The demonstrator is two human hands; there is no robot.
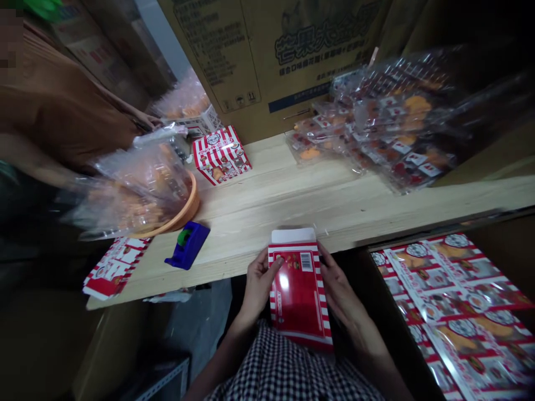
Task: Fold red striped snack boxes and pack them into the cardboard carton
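A red and white striped cardboard box [297, 295] with a barcode is held upright in front of my lap, its white end flap standing up at the far end. My left hand [261, 281] grips its left side, thumb lying on the printed face. Along the right edge my right hand [340, 287] holds it, some fingers hidden behind the box. Just beyond is the wooden table edge. A blue tape dispenser [190, 245] with a green roll stands on the table to the left of the box.
An orange basket [190, 206] holds plastic-bagged items, beside a striped box [221, 156]. Flat printed cartons [117, 267] lie at the left edge. Clear packets [388, 122] pile up before a large carton [267, 55]. Finished-looking boxes [463, 301] fill the lower right. Another person [62, 100] stands left.
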